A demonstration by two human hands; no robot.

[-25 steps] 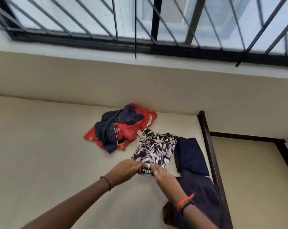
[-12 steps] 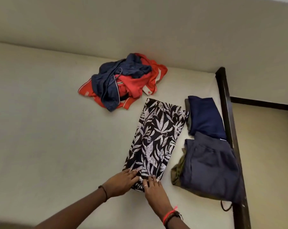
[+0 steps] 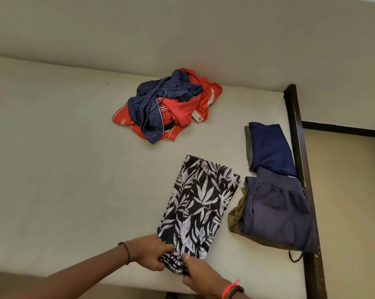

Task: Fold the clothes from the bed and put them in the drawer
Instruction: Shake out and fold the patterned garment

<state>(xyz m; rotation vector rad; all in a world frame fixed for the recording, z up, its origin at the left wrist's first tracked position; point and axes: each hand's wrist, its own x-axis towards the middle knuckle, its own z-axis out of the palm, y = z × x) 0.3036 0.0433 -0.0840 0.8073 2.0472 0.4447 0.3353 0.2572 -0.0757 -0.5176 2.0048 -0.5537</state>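
Left hand [image 3: 151, 252] and right hand [image 3: 200, 275], flat a moment ago, now grip the leaf-print garment [image 3: 201, 203] by its bunched near hem; the rest lies flat beyond. Next fold probably starting.

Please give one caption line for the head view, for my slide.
Folding: left hand and right hand grip the near end of a black-and-white leaf-print garment on a cream mattress.

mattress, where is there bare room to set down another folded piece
The wide bare stretch left of the leaf-print garment and the red-and-navy heap. Crowded on the right: folded stacks fill the strip by the dark bed frame.
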